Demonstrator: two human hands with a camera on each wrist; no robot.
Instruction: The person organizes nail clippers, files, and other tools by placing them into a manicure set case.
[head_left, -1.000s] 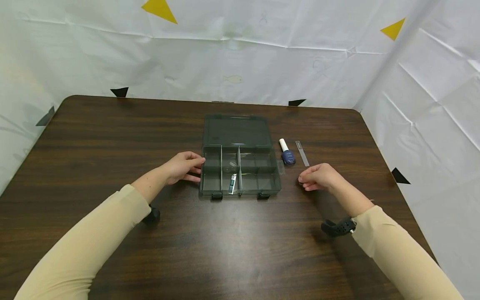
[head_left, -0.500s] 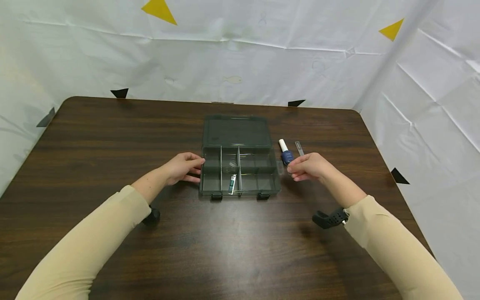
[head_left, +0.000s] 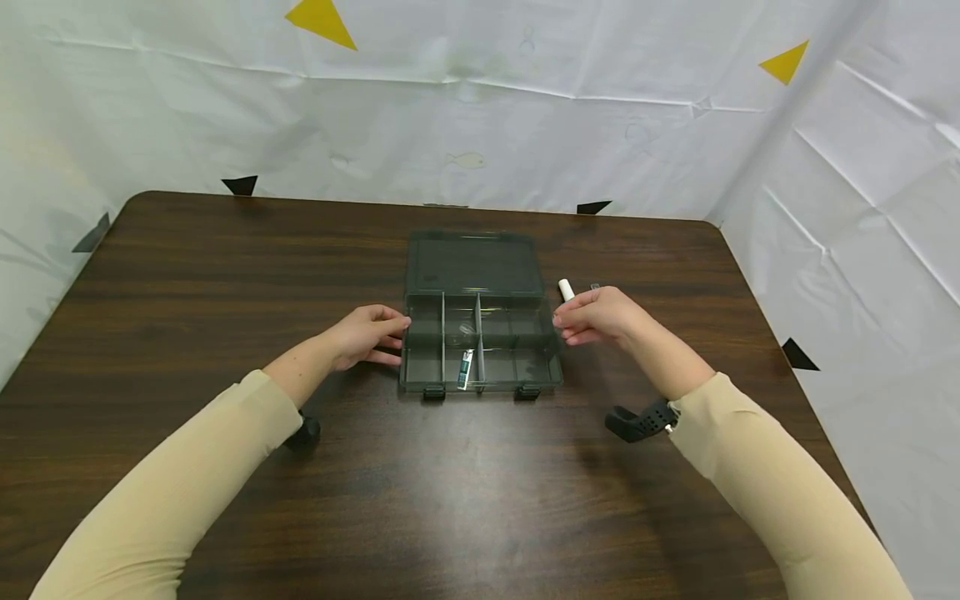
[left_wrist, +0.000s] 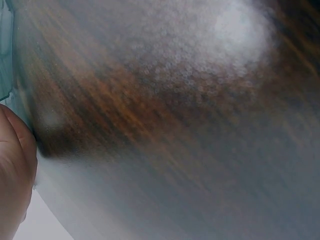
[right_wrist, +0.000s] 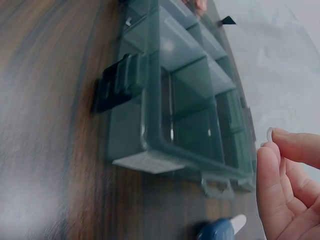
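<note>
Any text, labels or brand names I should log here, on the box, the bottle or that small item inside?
No text can be read in any view.
Small white-and-teal item in the organizer box: it has markings, too small to read.
Nail polish bottle: no label shows; mostly hidden behind the right hand in the head view.
Backdrop: only faint fish-like outlines and yellow and black triangles, no words.

- left hand (head_left: 365, 335) sits low, fingers loosely curled, forearm stretched forward in a beige sleeve
- right hand (head_left: 596, 316) is raised a bit, fingertips (right_wrist: 267, 150) bunched together, nothing visibly in them
</note>
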